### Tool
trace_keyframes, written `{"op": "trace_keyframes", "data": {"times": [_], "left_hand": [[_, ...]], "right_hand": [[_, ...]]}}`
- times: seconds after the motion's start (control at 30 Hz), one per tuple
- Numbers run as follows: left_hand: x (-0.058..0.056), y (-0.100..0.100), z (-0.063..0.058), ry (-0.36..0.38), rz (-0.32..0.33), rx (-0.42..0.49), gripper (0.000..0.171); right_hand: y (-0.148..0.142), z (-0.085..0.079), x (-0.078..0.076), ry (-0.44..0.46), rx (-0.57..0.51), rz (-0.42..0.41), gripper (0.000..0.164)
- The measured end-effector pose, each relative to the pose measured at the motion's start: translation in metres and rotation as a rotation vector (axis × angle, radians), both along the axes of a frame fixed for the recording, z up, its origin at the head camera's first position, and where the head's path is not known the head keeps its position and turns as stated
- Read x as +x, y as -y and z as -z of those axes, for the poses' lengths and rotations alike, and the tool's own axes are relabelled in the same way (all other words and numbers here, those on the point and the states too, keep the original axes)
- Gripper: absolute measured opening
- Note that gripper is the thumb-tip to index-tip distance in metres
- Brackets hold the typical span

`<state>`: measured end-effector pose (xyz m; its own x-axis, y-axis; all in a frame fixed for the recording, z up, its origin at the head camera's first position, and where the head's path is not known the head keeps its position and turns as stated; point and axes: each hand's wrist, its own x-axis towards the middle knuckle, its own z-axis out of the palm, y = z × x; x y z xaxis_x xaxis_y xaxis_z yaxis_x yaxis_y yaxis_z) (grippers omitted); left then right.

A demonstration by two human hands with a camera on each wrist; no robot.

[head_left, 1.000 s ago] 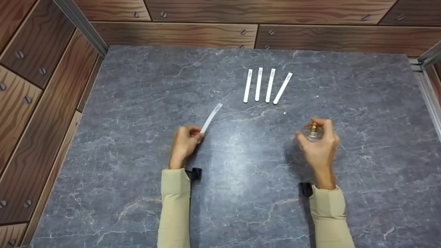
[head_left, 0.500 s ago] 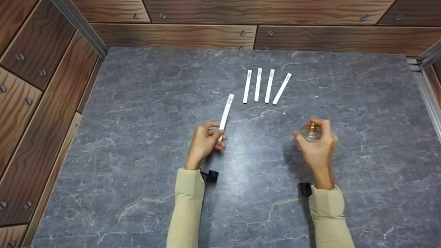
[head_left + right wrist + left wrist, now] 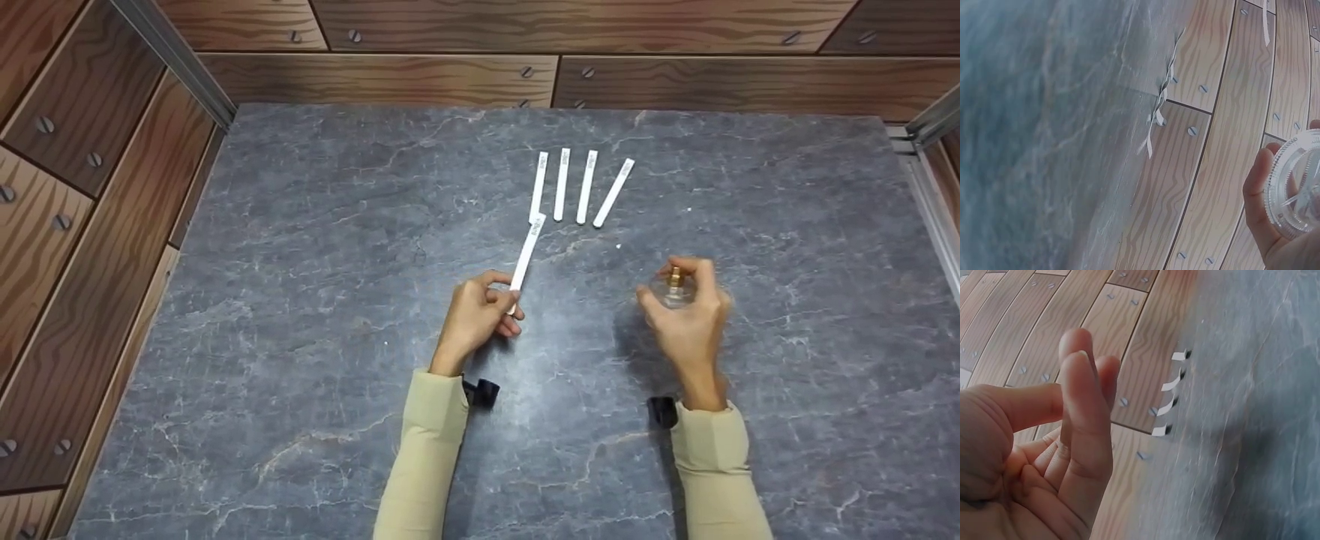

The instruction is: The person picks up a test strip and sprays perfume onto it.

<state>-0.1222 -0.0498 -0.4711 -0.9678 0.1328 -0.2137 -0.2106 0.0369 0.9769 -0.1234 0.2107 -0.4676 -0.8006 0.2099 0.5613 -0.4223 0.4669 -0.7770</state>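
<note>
My left hand (image 3: 480, 311) pinches a white perfume test strip (image 3: 527, 251) by its near end. The strip's printed far end overlaps the lower tip of a strip on the table in the head view. In the left wrist view, the fingers of my left hand (image 3: 1081, 422) hide the held strip. My right hand (image 3: 690, 315) grips a clear glass perfume bottle (image 3: 675, 298) with a gold spray neck. The bottle's round ridged base (image 3: 1280, 191) faces the right wrist camera. Several more white test strips (image 3: 589, 187) lie in a row, the rightmost slanted.
The grey marbled tabletop (image 3: 300, 225) lies under both hands. Wood-patterned panels (image 3: 375, 79) border it at the back and left. Small white specks (image 3: 619, 246) lie between the strips and the bottle.
My left hand has moved right with its test strip, which now reaches the row's leftmost strip and stands straighter. My right hand with the perfume bottle has barely shifted.
</note>
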Motion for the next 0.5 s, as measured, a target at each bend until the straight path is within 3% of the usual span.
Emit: {"op": "trace_keyframes", "data": {"times": [0.5], "left_hand": [[0.006, -0.018, -0.003, -0.060, 0.066, -0.048, 0.024]], "right_hand": [[0.003, 0.003, 0.000, 0.020, 0.056, 0.061, 0.042]]}}
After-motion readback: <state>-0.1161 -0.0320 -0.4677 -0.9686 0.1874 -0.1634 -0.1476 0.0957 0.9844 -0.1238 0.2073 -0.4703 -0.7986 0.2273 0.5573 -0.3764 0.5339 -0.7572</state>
